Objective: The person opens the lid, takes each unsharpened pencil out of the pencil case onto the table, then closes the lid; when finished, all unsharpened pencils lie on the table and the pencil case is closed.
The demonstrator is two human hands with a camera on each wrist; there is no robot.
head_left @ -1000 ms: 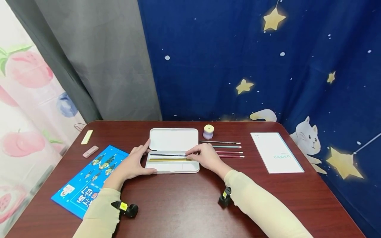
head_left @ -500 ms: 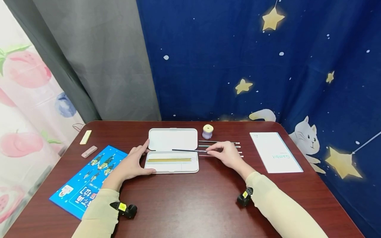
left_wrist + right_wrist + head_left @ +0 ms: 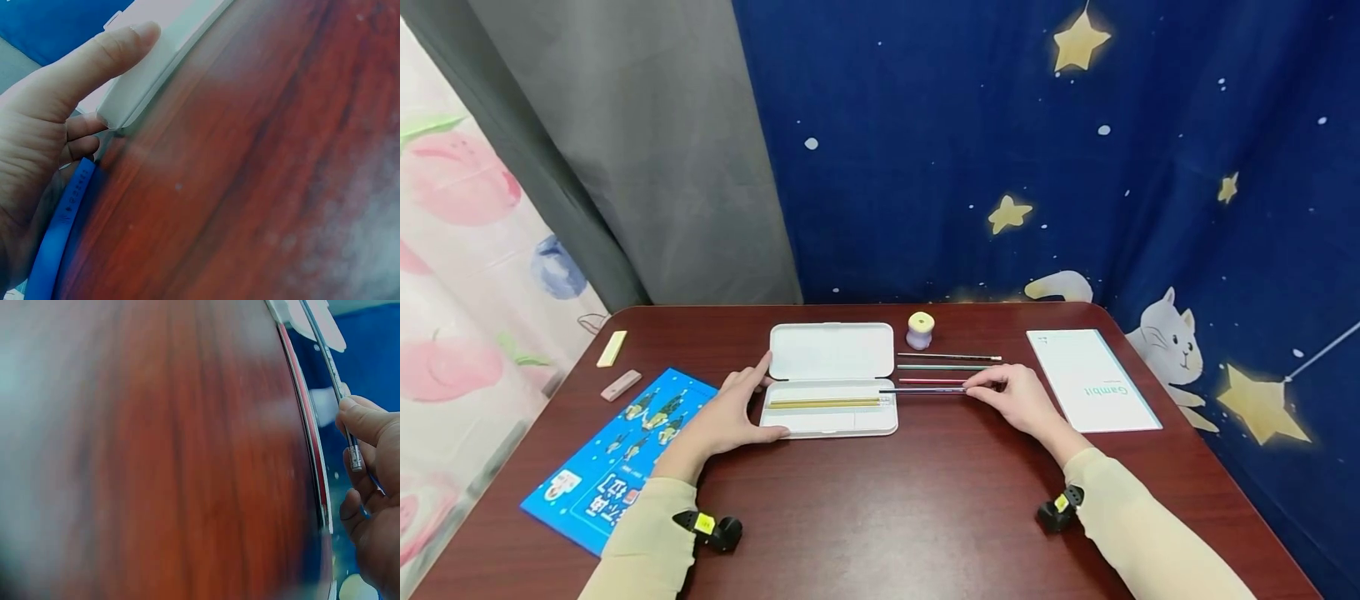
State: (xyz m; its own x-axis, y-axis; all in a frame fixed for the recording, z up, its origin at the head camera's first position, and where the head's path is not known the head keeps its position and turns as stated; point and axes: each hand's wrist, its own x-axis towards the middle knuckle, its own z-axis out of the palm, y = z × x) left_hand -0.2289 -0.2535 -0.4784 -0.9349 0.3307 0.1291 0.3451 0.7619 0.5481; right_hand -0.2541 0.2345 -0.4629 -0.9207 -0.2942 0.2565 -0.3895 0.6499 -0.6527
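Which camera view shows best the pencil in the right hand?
The right wrist view: it shows the pencil closest, metal end included, though cropped at the top. The head view shows it small, that end hidden by the right hand; the left wrist view shows none of it.

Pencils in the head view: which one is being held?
The dark pencil pinched in the right grip. The yellow ones lie in the white case; the others rest on the table.

My views: head, high, facing forward-down over table point(image 3: 880, 517); left wrist, close, toward case point(image 3: 140, 81), shared with head; right wrist, close, toward pencil point(image 3: 925, 391), likewise shared.
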